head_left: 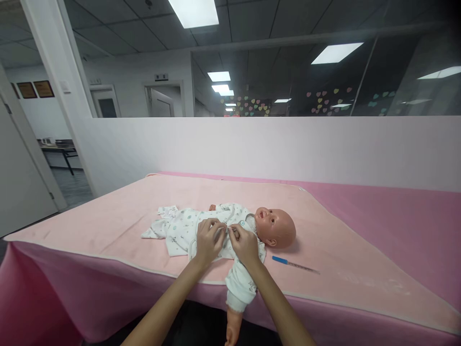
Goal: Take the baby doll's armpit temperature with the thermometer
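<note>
White shirt (233, 210): left hand (209, 240) and right hand (245, 243) both have a pinching grip on it; tug softly.

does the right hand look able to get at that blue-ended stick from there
Probably yes: the blue-ended stick lies uncovered on the peach cloth, right of the right hand. That hand seems to pinch the doll's top, so it may need freeing first.

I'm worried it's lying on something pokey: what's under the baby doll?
The doll lies on a peach sheet, with one arm hanging over the front edge. It covers the sheet directly below, so I can't see whether anything is hidden there.
</note>
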The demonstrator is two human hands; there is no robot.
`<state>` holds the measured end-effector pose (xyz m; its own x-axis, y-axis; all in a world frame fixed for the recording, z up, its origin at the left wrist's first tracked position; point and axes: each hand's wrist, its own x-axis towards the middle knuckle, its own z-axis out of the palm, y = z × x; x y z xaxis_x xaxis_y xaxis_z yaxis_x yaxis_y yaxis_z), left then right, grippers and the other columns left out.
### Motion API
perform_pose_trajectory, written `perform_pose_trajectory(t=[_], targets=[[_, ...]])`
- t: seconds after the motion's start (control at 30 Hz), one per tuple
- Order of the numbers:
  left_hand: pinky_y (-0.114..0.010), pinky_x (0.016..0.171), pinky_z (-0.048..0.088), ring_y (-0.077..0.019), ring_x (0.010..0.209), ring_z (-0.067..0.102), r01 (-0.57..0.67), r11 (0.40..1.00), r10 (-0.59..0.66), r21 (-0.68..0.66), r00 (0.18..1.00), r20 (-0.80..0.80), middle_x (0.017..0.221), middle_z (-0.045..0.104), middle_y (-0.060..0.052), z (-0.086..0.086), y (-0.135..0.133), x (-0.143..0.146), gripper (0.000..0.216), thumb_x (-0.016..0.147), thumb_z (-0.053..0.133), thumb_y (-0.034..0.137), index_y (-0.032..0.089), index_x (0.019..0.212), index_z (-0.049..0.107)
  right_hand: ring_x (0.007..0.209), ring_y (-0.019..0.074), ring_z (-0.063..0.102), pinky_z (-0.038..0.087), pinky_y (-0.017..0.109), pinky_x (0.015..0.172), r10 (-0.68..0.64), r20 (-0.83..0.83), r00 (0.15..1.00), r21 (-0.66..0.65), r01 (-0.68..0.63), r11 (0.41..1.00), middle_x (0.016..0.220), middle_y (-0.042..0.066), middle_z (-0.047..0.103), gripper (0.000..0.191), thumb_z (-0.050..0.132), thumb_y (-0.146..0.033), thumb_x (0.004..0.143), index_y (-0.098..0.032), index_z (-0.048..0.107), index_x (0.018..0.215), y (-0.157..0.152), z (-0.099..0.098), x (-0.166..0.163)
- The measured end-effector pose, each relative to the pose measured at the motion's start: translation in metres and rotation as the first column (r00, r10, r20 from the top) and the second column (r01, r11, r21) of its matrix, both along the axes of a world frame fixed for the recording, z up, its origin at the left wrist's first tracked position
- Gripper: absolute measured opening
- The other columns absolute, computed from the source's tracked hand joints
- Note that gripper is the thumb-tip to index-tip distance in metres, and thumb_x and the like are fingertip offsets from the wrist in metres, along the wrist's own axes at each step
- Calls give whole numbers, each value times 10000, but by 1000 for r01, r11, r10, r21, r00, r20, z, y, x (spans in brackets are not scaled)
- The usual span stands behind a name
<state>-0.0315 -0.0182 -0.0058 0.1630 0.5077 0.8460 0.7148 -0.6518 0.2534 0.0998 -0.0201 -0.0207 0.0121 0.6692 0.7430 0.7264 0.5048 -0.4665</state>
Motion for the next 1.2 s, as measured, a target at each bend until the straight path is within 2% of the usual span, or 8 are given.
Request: perform_pose_trajectory(t=[0.23, 0.5, 0.63, 0.87, 1.07, 1.2], targets=[[-338, 778, 358, -174, 831, 496, -39, 999, 38, -24, 998, -48, 890, 560, -32, 1, -2, 1, 123, 827, 455, 225, 205, 812, 576, 446, 98, 463, 263, 191, 482, 1, -3, 1000, -13, -1, 1000, 496, -17, 547, 281, 397, -318, 860, -181, 629, 779, 1, -1, 0], [-335, 745, 358, -176, 806, 482, 4, 996, -9, -88, 998, -55, 865, 549, -42, 1, -2, 0, 181, 863, 349, 238, 183, 788, 504, 452, 94, 480, 266, 184, 479, 9, 21, 1000, 8, -9, 1000, 506, -10, 560, 319, 367, -336, 874, -179, 634, 797, -2, 1, 0], [-339, 792, 362, -183, 869, 496, 19, 999, -18, -32, 1000, 4, 910, 554, -49, 1, -4, 0, 123, 841, 400, 229, 187, 851, 515, 455, 103, 481, 272, 194, 483, 0, 15, 1000, -7, 0, 1000, 509, -4, 557, 344, 339, -337, 884, -174, 628, 795, -2, 2, 0], [-348, 821, 347, -194, 903, 499, -43, 996, 35, -81, 995, -93, 933, 575, -37, 4, -4, 3, 92, 782, 485, 214, 206, 830, 563, 436, 110, 468, 236, 208, 455, -112, 14, 994, -21, 112, 993, 464, -18, 513, 304, 381, -348, 855, -175, 598, 730, 3, -2, -1], [-395, 904, 278, -181, 840, 521, -63, 986, 49, -152, 995, -91, 829, 606, -6, 6, -6, -17, 95, 788, 477, 242, 213, 814, 564, 417, 110, 452, 227, 205, 441, -147, 42, 988, -5, 147, 989, 433, -27, 478, 288, 382, -334, 850, -167, 586, 735, 4, -5, -1], [-403, 892, 276, -184, 827, 535, -96, 970, 101, -225, 995, 10, 810, 635, 6, 2, -8, -36, 106, 784, 487, 255, 225, 784, 588, 405, 115, 461, 221, 210, 432, -165, 96, 982, 35, 163, 986, 431, -22, 493, 279, 368, -305, 857, -162, 604, 809, 1, -3, -2]])
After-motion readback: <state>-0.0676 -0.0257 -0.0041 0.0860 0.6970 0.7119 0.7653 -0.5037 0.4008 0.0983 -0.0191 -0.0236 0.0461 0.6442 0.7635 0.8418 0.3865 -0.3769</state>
